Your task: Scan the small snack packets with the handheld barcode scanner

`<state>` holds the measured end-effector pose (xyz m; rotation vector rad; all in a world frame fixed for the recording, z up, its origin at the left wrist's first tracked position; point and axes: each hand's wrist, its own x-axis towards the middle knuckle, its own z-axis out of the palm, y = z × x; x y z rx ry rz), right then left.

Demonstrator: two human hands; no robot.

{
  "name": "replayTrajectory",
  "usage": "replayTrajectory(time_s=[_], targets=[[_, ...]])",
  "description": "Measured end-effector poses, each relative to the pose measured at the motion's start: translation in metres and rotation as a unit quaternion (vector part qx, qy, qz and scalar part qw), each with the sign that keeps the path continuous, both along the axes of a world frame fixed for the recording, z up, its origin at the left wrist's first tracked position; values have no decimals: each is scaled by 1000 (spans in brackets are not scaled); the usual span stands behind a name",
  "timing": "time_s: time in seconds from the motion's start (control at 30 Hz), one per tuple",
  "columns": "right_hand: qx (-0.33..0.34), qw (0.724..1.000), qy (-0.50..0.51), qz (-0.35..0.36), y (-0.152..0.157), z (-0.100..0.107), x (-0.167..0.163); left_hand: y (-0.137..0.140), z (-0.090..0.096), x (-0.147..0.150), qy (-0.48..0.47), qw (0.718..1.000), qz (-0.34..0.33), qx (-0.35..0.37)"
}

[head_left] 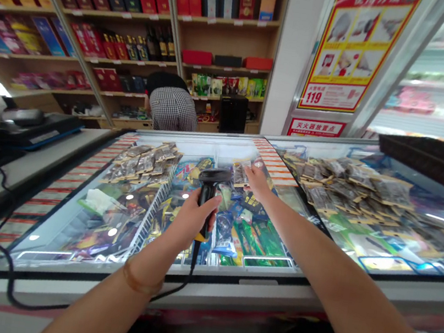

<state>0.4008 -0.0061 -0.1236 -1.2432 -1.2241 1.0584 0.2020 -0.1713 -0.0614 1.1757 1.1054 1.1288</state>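
My left hand (199, 212) is wrapped round the grip of a black barcode scanner (215, 176), held upright above the freezer's glass top. Its cable hangs down and runs off to the left. My right hand (258, 180) reaches forward, fingers closed at the right edge of a small brown snack packet (240, 174) just beyond the scanner. On the glass to the left lies a pile of similar packets (145, 163). A larger heap of packets (352, 186) is spread over the glass on the right.
Under the glass of the chest freezer (228, 290) are colourful wrapped goods and wire dividers. A counter with a dark device (39, 131) stands left. A brown tray (435, 162) sits at the back right. Behind the freezer, a person (172, 106) bends toward shelves of boxes.
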Motion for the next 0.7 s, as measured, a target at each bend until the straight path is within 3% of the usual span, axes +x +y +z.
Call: replayTrajectory(time_s=[0.1, 0.17, 0.37, 0.53, 0.63, 0.7], targets=[[-30, 999, 23, -11, 1, 10, -18, -14, 13, -41, 13, 1000, 22, 10], [-48, 998, 35, 22, 6, 20, -41, -23, 17, -69, 19, 998, 53, 2], [-86, 986, 66, 128, 38, 59, -159, -47, 18, -135, 7, 989, 144, -39], [-95, 980, 85, 156, 63, 89, -253, -58, 12, -165, 0, 980, 187, -65], [-85, 980, 95, 155, 66, 96, -277, -59, 8, -171, -6, 978, 198, -70], [-77, 982, 91, 149, 64, 94, -275, -58, 6, -170, -7, 979, 190, -73]])
